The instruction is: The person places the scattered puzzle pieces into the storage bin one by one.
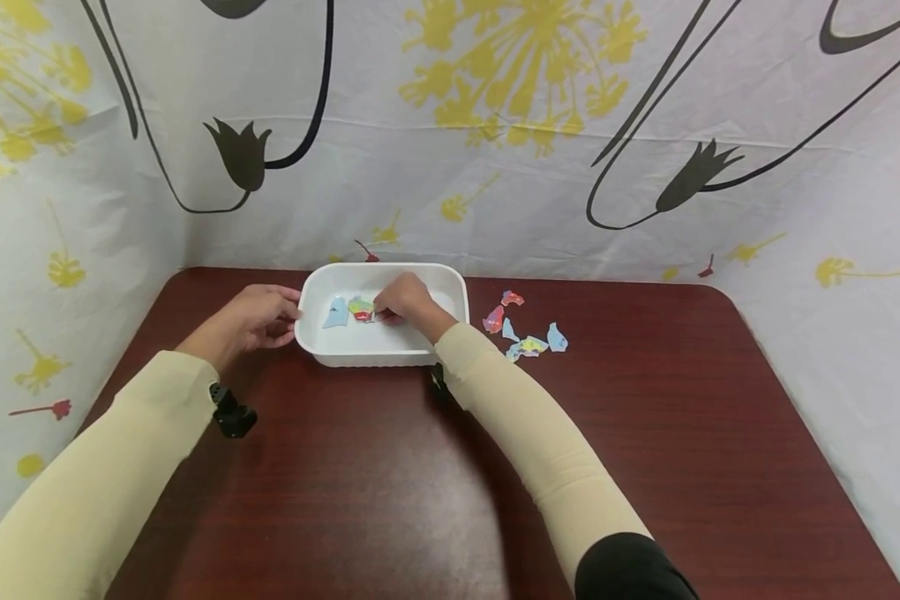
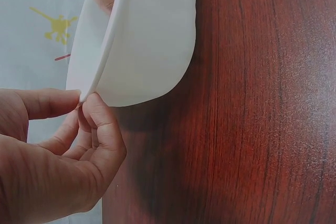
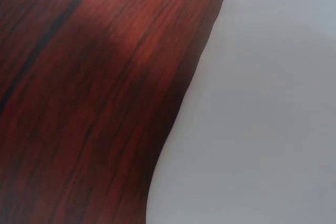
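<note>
A white plastic tray [image 1: 381, 358] stands at the back of the table. My left hand [image 1: 258, 318] pinches its left rim between thumb and fingers, as the left wrist view shows closely. Over the tray's inside, my right hand [image 1: 407, 298] has its fingers curled downward, pinching at the edge of a small multicoloured puzzle piece [image 1: 361, 309]; its fingertips are partly hidden. To the left lies a light-blue puzzle piece [image 1: 336, 312] on the tray floor. Only the tray's wall [image 3: 252, 119] and the table show in the right wrist view, with no hand.
On the dark reddish wood table [image 1: 345, 483], several loose pieces lie right of the tray: a pink piece [image 1: 493, 320], a red piece [image 1: 512, 297], a blue piece [image 1: 557, 337] and a yellowish piece [image 1: 531, 346]. A patterned white cloth [image 1: 495, 200] rises behind the table.
</note>
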### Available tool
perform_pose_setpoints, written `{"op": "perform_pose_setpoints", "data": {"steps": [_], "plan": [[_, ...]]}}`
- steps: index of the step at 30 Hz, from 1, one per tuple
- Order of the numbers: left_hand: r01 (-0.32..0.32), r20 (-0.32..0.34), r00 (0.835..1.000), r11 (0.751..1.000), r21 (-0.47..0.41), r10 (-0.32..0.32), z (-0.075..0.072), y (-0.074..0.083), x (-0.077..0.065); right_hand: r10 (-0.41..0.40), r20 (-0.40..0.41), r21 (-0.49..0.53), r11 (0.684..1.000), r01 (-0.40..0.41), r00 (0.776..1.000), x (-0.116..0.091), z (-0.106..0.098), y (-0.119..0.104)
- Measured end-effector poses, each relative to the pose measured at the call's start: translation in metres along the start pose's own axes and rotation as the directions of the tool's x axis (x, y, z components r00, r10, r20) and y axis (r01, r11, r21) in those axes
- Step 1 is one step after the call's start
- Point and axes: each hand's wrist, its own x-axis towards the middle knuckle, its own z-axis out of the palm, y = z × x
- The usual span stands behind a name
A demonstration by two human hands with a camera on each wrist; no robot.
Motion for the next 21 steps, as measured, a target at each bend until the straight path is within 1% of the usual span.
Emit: {"op": "perform_pose_setpoints", "data": {"steps": [4,8,11,16,21], "plan": [[0.000,0.001,1.000,1.000,0.002,0.000,0.000,0.000,0.001,-0.003,0.004,0.035,0.999,0.002,1.000,-0.001,-0.003,0.001],[-0.005,0.009,1.000,1.000,-0.001,0.005,0.001,0.000,0.000,-0.009,-0.004,0.062,0.998,0.009,1.000,-0.007,-0.007,0.002],[-0.008,0.014,1.000,1.000,-0.003,0.008,0.002,-0.001,-0.001,-0.042,0.010,0.101,0.994,0.041,0.999,-0.015,-0.012,0.003],[-0.009,0.016,1.000,1.000,-0.007,0.009,0.001,-0.003,-0.001,-0.126,0.068,0.155,0.981,0.114,0.990,-0.026,-0.026,0.007],[-0.008,0.015,1.000,1.000,-0.007,0.008,0.000,-0.001,0.000,-0.145,0.094,0.175,0.976,0.127,0.985,-0.034,-0.040,0.009]]}}
